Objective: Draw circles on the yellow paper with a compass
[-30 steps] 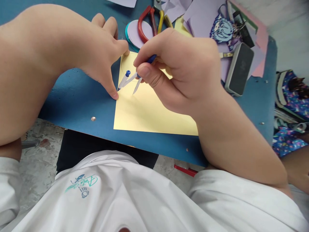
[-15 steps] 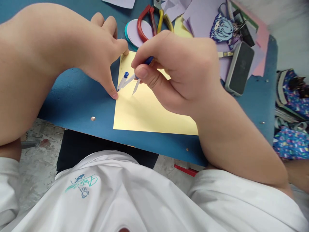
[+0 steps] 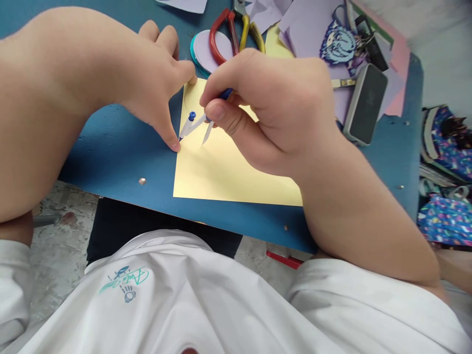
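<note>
Blue tabletop (image 3: 110,152), pretty cluttered beyond the hands. Right hand (image 3: 276,108) had thumb and fingers pinched around a white-and-blue compass (image 3: 197,124), its legs angled down onto the yellow sheet (image 3: 221,177) just left of that hand. Left hand (image 3: 158,78) was loosely spread, gripping nothing, just pressing the sheet's edge. Progress-wise, a thin curve (image 3: 186,101) was down between the hands; the right one hid the rest, so no telling if it closed. No cuts visible yet. Shirt print (image 3: 127,282), wearer-side of both hands: teal script, too loopy to read.
</note>
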### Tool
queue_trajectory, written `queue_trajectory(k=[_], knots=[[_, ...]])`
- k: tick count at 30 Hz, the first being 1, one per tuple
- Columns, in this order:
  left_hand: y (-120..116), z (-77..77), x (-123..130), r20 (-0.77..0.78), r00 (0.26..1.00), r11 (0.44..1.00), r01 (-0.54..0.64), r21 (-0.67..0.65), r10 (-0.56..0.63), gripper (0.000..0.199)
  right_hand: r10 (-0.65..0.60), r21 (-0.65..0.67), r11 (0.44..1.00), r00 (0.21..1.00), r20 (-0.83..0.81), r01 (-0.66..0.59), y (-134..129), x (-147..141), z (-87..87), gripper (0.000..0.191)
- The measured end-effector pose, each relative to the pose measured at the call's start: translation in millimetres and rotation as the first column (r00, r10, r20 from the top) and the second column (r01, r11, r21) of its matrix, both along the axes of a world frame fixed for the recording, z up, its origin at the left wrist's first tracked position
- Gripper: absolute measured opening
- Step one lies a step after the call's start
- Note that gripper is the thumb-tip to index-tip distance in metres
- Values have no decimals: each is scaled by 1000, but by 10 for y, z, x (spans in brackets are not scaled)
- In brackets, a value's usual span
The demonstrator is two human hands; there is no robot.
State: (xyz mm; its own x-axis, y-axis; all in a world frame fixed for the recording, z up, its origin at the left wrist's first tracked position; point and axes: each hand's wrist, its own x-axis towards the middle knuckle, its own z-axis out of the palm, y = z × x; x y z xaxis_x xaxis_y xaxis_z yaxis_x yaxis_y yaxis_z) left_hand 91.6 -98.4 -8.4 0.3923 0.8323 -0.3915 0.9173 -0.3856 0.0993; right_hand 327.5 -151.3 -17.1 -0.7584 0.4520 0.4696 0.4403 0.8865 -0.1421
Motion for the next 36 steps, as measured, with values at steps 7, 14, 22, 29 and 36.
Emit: queue_trajectory(k=[7,14,22,29,36], knots=[[-12,26,35,-180,983,999,38,22,-33,146,-4,-6,1000,1000,7,4,-1,2,-7,33],[-16,0,56,-155,987,998,44,47,-36,150,14,-8,1000,1000,15,-13,2,3,3,34],[5,6,31,-165,985,996,66,57,-56,154,-15,-28,999,1000,20,16,11,8,1,35],[33,-43,25,-180,982,995,72,66,-60,157,-19,-42,999,999,30,20,-15,-5,7,35],[39,34,3,-156,986,997,67,40,-60,154,-35,-59,998,999,28,36,31,-54,41,39]])
